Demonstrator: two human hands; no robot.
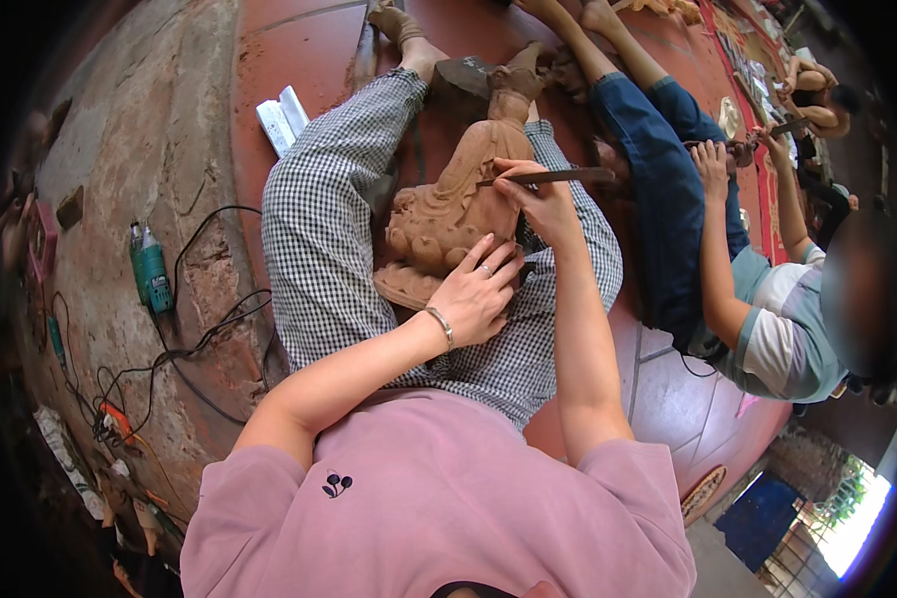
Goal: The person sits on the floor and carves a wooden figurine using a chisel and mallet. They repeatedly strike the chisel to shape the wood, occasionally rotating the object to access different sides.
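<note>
A carved brown wooden statue [463, 179] of a robed seated figure on a petalled base lies tilted between my legs, its head pointing away from me. My left hand [476, 297] rests on the base end with its fingers spread, steadying contact with the wood. In my right hand [543, 204], a slim dark carving tool [568, 175] is pinched between thumb and fingers. The tool's tip meets the robe near the figure's middle. Part of the statue's right side is hidden behind my right hand.
A dark block [462, 78] sits beside the statue's head. On the left ledge lie a green power tool [153, 269] and tangled black cables [169, 354]. A white box-like piece [283, 120] lies by my left knee. Close on my right sits another person [767, 309], handling a carved piece.
</note>
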